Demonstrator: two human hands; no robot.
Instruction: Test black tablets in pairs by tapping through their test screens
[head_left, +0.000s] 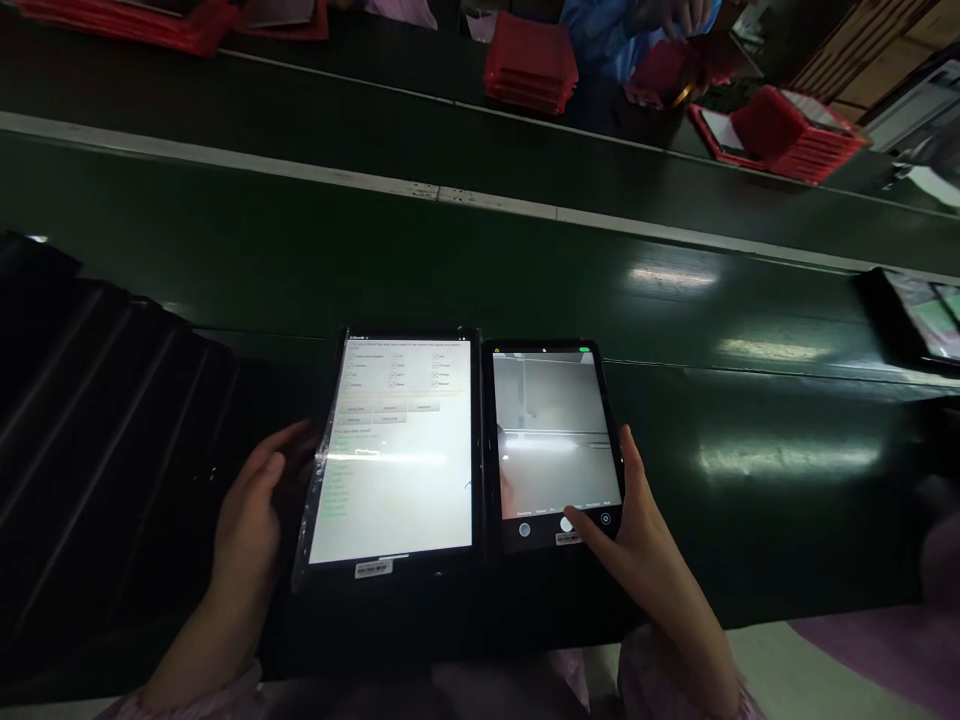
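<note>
Head view: right fingers (592, 532) hold a glossy rectangular tablet (555, 425).

Tick marks (435, 366) stand near twelve o'clock on the white-screened, black-framed rectangular tablet (401, 525). Its green lines, its small white rectangular sticker (373, 569) at six o'clock and the neighbouring black camera-view tablet's (551, 400) captions are illegible.

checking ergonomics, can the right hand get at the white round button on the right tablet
Almost certainly yes: the right hand has its thumb at the white round button, nothing visible between them.
</note>
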